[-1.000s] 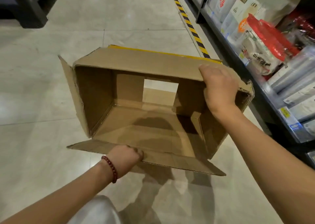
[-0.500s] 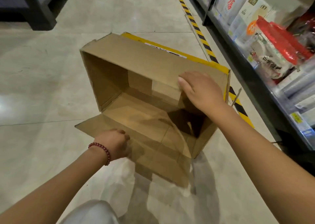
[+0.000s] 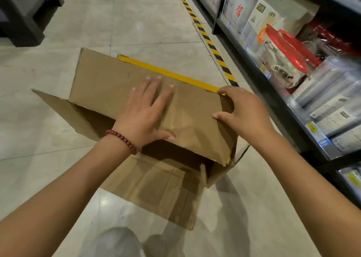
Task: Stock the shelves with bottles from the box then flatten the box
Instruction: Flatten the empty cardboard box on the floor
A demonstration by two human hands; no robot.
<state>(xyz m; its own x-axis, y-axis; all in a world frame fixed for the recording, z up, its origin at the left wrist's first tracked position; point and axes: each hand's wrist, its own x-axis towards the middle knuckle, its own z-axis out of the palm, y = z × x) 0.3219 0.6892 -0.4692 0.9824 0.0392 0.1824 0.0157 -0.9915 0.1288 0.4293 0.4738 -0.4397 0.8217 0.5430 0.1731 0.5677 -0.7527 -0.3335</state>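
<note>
An empty brown cardboard box (image 3: 101, 84) with yellow tape along one edge lies on the tiled floor, partly collapsed, its top panel slanting down over the opening. My left hand (image 3: 145, 112), with a red bead bracelet at the wrist, presses flat on that top panel, fingers straight and spread. My right hand (image 3: 244, 110) grips the panel's right edge near the yellow tape, fingers curled over it and thumb on top. A loose flap (image 3: 156, 188) lies flat on the floor toward me. No bottles are in sight.
Dark store shelves (image 3: 316, 131) run along the right, filled with packaged goods, a red-lidded bag (image 3: 283, 61) among them. Yellow-black hazard tape (image 3: 211, 45) lines the floor beside them. A dark fixture (image 3: 21, 22) stands far left. My knee (image 3: 115, 243) shows at the bottom.
My left hand left the front flap and now presses on the top panel. The box has folded down flatter, and my right hand has shifted to its right edge.
</note>
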